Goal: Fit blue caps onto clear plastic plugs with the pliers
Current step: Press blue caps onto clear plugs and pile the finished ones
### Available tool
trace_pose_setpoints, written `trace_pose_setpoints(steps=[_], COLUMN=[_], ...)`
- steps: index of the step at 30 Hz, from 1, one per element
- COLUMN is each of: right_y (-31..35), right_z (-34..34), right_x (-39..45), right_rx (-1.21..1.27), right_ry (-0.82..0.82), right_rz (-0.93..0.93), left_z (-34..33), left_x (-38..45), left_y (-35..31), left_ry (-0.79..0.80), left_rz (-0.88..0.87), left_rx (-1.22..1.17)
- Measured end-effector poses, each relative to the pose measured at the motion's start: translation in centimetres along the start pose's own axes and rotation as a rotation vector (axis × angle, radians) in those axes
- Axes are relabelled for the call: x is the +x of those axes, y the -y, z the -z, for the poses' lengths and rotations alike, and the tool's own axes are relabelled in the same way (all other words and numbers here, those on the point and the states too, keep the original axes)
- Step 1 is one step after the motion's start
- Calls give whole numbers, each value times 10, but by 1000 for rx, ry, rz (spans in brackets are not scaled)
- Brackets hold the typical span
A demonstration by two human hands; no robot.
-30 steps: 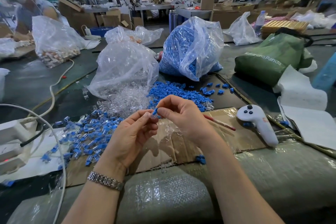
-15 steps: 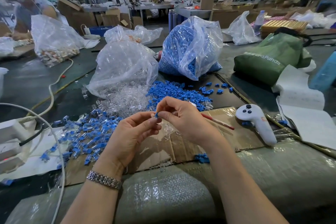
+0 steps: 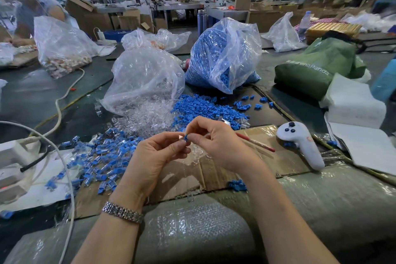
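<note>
Two hands' fingers round upright blue cap

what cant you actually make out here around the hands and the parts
- Head view: the clear plug is hidden; fingertips of the left hand and right hand cover all but a sliver of the blue cap.
- Pliers: only a thin red handle shows; the right hand hides the rest.
- Whether cap and plug are seated: too small.

head view, down over worktable
</note>
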State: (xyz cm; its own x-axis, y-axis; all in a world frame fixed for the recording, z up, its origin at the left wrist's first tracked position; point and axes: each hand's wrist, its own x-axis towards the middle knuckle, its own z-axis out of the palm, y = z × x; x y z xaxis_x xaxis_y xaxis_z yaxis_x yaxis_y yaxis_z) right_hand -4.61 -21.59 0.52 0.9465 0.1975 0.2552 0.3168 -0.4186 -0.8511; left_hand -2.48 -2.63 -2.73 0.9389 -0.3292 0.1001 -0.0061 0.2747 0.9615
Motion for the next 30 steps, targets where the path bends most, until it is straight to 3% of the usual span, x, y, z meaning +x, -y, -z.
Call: trace_pose_setpoints(steps=[5,8,10,12,13,15,19,23,27,30], right_y=[-1,-5,-12,-18,-20,-24,-20,-12,11,29], right_z=[-2,4,12,17,18,19,23,27,39,42], right_x=[0,1,2,1,0,0,3,3,-1,-9], right_rx=[10,22,-354,-786,-883,-933,-991,-814,-322,-91], right_ry=[-7,-72,-149,-125,-93,-60,-45,-84,-118,94], right_rz=[-13,-112,-292,-553,-659,-764,-761,-714,-612,-554], left_z=[1,1,1,2,2,1,-1,-2,-1,1], left_x=[0,0,0,0,0,0,-1,-1,1,2], left_y=[0,1,1,1,0,-1,-3,-6,-10,-10], left_ry=[-9,-23,-32,-38,-41,-46,-74,-130,-172,-197], left_rz=[-15,-18,-8,6,13,19,25,41,48,40], left_rx=[17,8,0,-16,-30,-59,-63,-89,-178,-238])
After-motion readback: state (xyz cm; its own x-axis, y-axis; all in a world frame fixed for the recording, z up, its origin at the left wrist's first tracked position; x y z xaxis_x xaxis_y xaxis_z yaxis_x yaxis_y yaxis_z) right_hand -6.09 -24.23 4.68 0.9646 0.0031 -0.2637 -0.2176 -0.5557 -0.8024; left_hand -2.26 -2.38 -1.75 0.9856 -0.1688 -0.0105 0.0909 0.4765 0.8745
